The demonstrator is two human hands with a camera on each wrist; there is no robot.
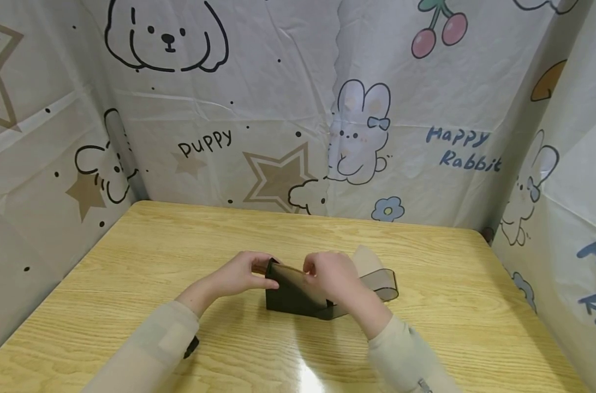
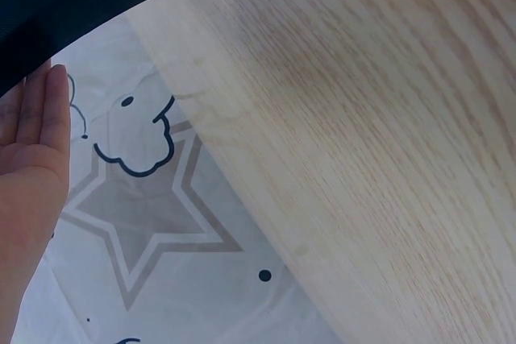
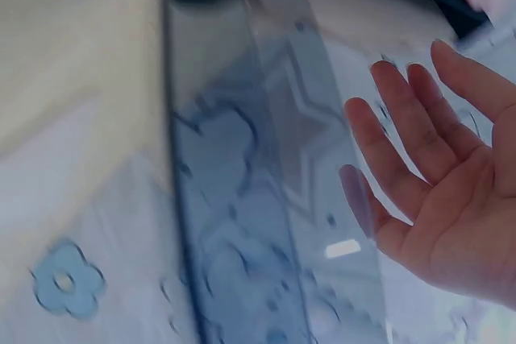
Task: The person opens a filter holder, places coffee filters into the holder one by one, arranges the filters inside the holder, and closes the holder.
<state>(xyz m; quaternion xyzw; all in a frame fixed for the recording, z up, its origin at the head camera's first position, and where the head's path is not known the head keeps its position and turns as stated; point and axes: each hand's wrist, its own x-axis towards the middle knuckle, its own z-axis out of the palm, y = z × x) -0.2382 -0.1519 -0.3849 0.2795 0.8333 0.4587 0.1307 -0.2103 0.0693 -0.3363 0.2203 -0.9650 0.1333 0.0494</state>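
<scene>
In the head view a dark, box-like holder (image 1: 295,295) with a slanted top edge stands on the table. My left hand (image 1: 241,273) grips its left end, thumb on the near side and fingers behind. In the left wrist view its fingers (image 2: 32,114) lie partly hidden by the dark holder (image 2: 89,6). Over the holder's right end is my right hand (image 1: 333,275). In the right wrist view that hand (image 3: 451,175) has loosely bent fingers, with nothing visible between them. A clear, dark-edged band (image 1: 387,284) loops out to the right of the holder.
The wood-grain table (image 1: 180,234) reaches back to a printed cloth (image 1: 268,98) hung behind and at both sides. Beside my left sleeve is a small black item (image 1: 192,347). A pale translucent flap (image 1: 365,261) stands up behind the right wrist.
</scene>
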